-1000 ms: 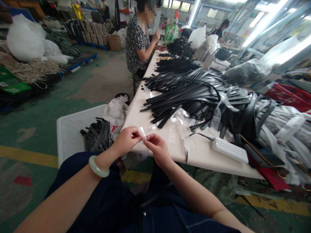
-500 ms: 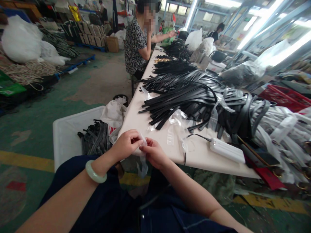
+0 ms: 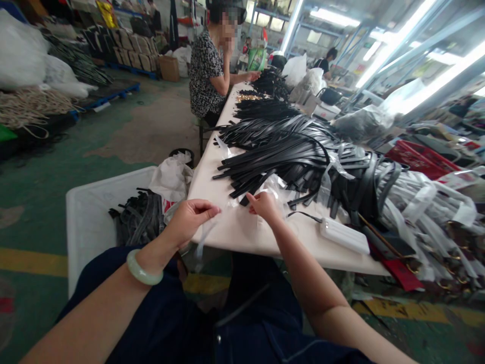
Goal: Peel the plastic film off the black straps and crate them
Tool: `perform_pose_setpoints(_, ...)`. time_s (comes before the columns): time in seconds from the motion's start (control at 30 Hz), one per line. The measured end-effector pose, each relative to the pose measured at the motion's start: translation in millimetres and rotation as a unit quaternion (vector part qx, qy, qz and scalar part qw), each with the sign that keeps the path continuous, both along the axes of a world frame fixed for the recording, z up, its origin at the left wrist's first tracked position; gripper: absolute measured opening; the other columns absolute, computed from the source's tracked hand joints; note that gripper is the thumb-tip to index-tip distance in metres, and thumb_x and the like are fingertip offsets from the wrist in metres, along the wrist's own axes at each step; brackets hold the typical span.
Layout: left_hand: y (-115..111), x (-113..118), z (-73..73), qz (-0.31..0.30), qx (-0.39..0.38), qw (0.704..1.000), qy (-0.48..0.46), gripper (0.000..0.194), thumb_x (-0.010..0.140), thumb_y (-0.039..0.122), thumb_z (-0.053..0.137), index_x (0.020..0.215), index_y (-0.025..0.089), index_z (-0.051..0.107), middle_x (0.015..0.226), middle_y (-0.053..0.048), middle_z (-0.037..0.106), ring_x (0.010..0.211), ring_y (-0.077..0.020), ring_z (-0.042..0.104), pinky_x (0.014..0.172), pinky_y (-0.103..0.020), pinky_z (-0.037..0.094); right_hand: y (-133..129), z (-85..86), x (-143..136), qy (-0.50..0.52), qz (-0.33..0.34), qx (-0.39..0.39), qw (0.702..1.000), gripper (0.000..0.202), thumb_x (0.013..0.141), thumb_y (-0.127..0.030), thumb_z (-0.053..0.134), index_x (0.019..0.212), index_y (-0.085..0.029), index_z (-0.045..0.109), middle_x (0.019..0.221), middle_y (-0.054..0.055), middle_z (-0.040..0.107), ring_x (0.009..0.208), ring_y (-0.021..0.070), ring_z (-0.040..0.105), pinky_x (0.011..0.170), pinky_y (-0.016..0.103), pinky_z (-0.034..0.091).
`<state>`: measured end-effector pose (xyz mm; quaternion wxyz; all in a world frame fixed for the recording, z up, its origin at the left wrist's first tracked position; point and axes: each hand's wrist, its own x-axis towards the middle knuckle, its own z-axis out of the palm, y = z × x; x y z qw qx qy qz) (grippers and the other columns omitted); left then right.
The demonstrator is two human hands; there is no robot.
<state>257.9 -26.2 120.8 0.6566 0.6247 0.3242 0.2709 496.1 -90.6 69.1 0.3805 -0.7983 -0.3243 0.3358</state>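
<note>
My left hand (image 3: pixel 193 218), below a pale green bangle (image 3: pixel 144 267) on the wrist, pinches a thin clear plastic strip (image 3: pixel 204 235) that hangs over the table's near edge. To its right, my right hand (image 3: pixel 263 205) is over the white table (image 3: pixel 242 232), close to the ends of the black straps (image 3: pixel 261 164). Its fingers are curled together; whatever they hold is too small to make out. Crumpled clear plastic (image 3: pixel 275 187) lies just behind that hand.
A white power bank (image 3: pixel 344 235) with a cable lies right on the table. At left stands a white bin (image 3: pixel 91 217) with dark strips (image 3: pixel 138 217) in it. A person (image 3: pixel 206 76) sits along the table's far left side. Plastic-wrapped straps (image 3: pixel 424 202) fill the right.
My hands were together at the plastic strip and have come apart. My right hand has moved up and right toward the straps. The seated person's outstretched arm has lowered.
</note>
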Motion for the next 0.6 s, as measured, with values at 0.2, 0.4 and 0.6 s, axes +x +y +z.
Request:
perform_pose_setpoints(0.2, 0.2, -4.6, 6.0, 0.000, 0.063, 0.996, 0.060, 0.028, 0.061, 0.035, 0.074, 0.054, 0.013, 0.057, 0.052, 0.003, 0.052, 0.053, -0.0084, 0.043, 0.053, -0.020, 0.032, 21.7, -1.3, 24.8, 0.022, -0.022, -0.030, 0.999, 0.040, 0.077, -0.037, 0.071, 0.049, -0.019, 0.050, 0.037, 0.000, 0.048, 0.033, 0.0088, 0.040, 0.036, 0.023, 0.029)
perform_pose_setpoints(0.4, 1.5, -14.0, 1.5, -0.006, 0.123, 0.987, 0.104, 0.027, 0.063, 0.036, 0.070, 0.055, 0.014, 0.057, 0.052, 0.003, 0.048, 0.053, -0.0094, 0.040, 0.053, -0.022, 0.029, 1.6, 23.9, 5.9, 0.164, 0.044, 0.031, 0.985, 0.044, 0.086, -0.049, 0.056, 0.057, -0.020, 0.038, 0.043, -0.008, 0.034, 0.034, 0.0026, 0.022, 0.036, 0.017, 0.019)
perform_pose_setpoints(0.6, 0.0, -20.9, -6.3, -0.022, 0.170, 0.973, 0.154, 0.025, 0.065, 0.034, 0.069, 0.058, 0.014, 0.057, 0.054, 0.003, 0.049, 0.055, -0.0103, 0.041, 0.054, -0.023, 0.030, -45.6, 44.6, -48.9, 0.428, 0.253, 0.217, 0.840, 0.041, 0.079, -0.056, 0.064, 0.072, -0.020, 0.045, 0.045, -0.009, 0.039, 0.031, 0.0040, 0.024, 0.031, 0.017, 0.018)
